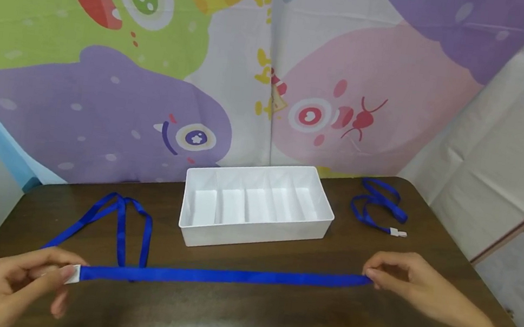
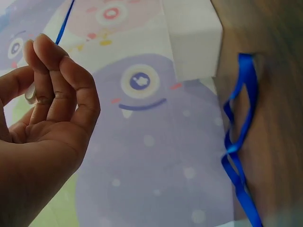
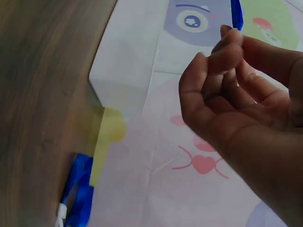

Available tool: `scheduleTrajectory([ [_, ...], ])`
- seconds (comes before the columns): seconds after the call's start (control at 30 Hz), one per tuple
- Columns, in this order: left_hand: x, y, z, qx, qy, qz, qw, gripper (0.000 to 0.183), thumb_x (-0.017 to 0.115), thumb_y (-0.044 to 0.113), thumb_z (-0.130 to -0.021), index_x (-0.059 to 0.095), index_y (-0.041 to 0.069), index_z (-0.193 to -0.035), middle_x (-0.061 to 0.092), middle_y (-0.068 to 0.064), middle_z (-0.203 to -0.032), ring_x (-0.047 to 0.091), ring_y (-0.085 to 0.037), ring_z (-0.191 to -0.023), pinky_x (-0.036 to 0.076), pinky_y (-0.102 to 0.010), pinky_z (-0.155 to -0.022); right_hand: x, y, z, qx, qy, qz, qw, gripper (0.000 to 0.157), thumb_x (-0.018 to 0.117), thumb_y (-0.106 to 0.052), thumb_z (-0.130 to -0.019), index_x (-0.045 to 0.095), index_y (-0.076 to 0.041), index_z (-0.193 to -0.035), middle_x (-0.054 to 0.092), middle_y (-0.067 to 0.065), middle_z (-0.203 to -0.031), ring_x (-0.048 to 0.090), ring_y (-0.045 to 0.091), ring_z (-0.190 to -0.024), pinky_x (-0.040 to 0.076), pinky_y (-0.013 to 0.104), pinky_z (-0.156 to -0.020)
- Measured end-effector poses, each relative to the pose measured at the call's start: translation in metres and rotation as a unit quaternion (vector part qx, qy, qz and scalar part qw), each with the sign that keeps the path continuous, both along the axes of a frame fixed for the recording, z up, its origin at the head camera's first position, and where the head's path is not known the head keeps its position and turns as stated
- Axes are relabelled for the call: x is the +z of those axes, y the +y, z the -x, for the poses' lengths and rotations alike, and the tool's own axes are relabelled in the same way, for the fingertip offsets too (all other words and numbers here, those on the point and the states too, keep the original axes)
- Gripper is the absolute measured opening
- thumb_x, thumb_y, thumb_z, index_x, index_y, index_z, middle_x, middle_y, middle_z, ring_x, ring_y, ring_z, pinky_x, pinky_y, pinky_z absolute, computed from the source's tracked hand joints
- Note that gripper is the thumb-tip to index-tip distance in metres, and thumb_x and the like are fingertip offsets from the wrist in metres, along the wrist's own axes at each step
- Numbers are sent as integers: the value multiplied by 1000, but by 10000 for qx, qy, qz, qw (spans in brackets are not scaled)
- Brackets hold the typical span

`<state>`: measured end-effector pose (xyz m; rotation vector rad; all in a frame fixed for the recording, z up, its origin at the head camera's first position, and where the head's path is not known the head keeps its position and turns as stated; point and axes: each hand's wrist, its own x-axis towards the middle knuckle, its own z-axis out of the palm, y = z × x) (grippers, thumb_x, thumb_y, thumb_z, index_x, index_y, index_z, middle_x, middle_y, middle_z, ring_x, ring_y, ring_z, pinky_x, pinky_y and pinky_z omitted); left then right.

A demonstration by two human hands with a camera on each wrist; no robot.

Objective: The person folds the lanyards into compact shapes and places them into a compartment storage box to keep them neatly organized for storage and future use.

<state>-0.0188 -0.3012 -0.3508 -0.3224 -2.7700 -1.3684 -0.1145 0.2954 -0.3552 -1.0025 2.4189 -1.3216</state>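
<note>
A blue lanyard [image 1: 228, 276] is stretched nearly level above the front of the table, its right end slightly higher. At its left end, my left hand [image 1: 21, 282] pinches the white clip [image 1: 74, 274] between thumb and fingers. My right hand [image 1: 423, 289] pinches the opposite end of the strap between thumb and fingertips. In the left wrist view the left hand [image 2: 57, 94] has curled fingers, with a bit of the white clip showing. The right wrist view has the strap [image 3: 236, 14] rising from the right hand's [image 3: 236, 90] fingertips.
Behind the stretched strap stands a white divided box [image 1: 258, 234] with several compartments. A second blue lanyard [image 1: 122, 222] lies to its left on the brown table [image 1: 272, 323]. Another lanyard [image 1: 380, 200] with a white clip lies to its right. A cartoon-print cloth [image 1: 237, 46] hangs behind.
</note>
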Motion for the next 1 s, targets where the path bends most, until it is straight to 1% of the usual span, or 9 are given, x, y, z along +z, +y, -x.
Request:
scheduleTrajectory([
  [0.07,3,2,-3,92,-83,15,9999,20,48,6,-105,63,6,-118,60,-2,-62,60,-22,-71,49,-26,-70,-2,-3,1,-60,134,-103,9998,17,56,-3,-101,66,-17,-102,65,-2,-85,64,13,-78,55,29,-65],
  [0.17,9,7,-5,-34,33,-167,9998,20,48,1,-104,63,4,-117,59,-2,-63,60,-22,-66,49,-26,-67,-6,-7,2,-33,292,-257,9992,17,55,-4,-101,65,-18,-100,65,-7,-84,64,11,-77,55,29,-65],
  [0.33,18,24,-7,-475,629,-693,9945,25,46,-13,-99,62,4,-107,59,-2,-67,59,-19,-63,44,-28,-49,-15,-13,4,12,497,-789,9956,14,55,-9,-103,62,-19,-95,64,-10,-83,64,8,-76,55,28,-64],
  [0.4,22,34,-9,-505,767,-777,9927,25,47,-14,-98,61,6,-103,60,-1,-71,59,-18,-64,44,-29,-45,-18,-16,6,24,600,-1103,9921,14,55,-10,-103,61,-18,-93,64,-9,-83,62,6,-74,53,26,-61],
  [0.53,29,59,-10,-494,1048,-413,9924,26,54,-11,-96,60,14,-98,60,6,-71,60,-12,-60,48,-27,-51,-24,-26,6,-36,1144,-1577,9808,7,59,-9,-100,65,-14,-100,67,-6,-91,62,5,-81,54,27,-67],
  [0.67,28,87,-8,-677,1596,211,9846,33,65,-7,-91,58,25,-94,57,18,-68,56,-1,-58,44,-18,-54,-25,-64,-5,-131,1337,-922,9866,31,63,-13,-99,60,-11,-129,68,-3,-116,65,14,-106,55,35,-87],
  [0.73,27,100,-6,-840,1754,466,9798,35,69,-3,-89,57,30,-94,57,23,-72,55,3,-62,44,-17,-55,-19,-93,-15,123,1185,-326,9923,43,63,-18,-100,51,-14,-141,63,-5,-127,61,16,-117,52,37,-94],
  [0.83,23,119,-5,-1350,1856,527,9719,36,70,-1,-88,56,32,-95,58,25,-79,56,6,-70,46,-17,-58,-3,-135,-31,965,1073,241,9892,53,62,-24,-100,42,-19,-149,54,-7,-139,52,16,-128,47,37,-102],
  [1.0,22,142,-5,-2117,2146,339,9529,29,70,2,-87,59,25,-100,65,18,-87,63,3,-79,50,-15,-62,24,-189,-44,2493,971,653,9613,59,58,-19,-101,32,-14,-154,34,-1,-157,30,18,-145,34,39,-115],
])
